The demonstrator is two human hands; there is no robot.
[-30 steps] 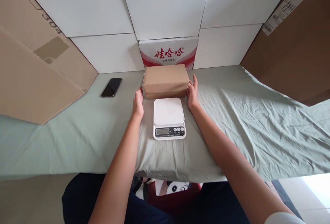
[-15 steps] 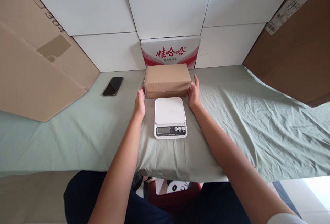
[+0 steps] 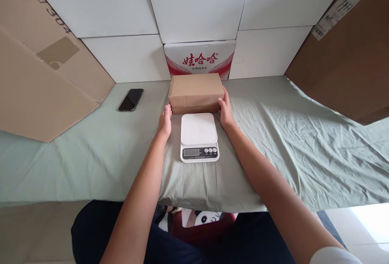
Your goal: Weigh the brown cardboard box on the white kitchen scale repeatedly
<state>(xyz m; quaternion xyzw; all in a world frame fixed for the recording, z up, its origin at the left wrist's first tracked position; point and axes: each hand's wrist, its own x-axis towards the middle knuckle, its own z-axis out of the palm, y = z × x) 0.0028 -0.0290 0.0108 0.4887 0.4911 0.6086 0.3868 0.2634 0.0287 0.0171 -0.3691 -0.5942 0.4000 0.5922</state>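
Observation:
A closed brown cardboard box (image 3: 196, 88) sits on the cloth between my two hands. My left hand (image 3: 165, 120) presses against its left side near the front corner; most of its fingers are hidden beside the box. On the opposite side, my right hand (image 3: 225, 109) grips the box, fingers along the right face and thumb at the front corner. Directly in front of the box lies a white kitchen scale (image 3: 199, 134) with a bare platform. Its display looks blank, and round buttons sit to the right of it.
Sage-green cloth (image 3: 91, 150) covers the table. A black phone (image 3: 131, 100) lies to the left. Large cardboard panels stand at the left (image 3: 57, 77) and right (image 3: 343, 61). Behind the box is a red-and-white printed carton (image 3: 200, 55), with white panels (image 3: 197, 5) above it.
My right hand has closed in on the box's right side, its thumb now over the front corner. My left hand stays at the left side. The view has shifted slightly.

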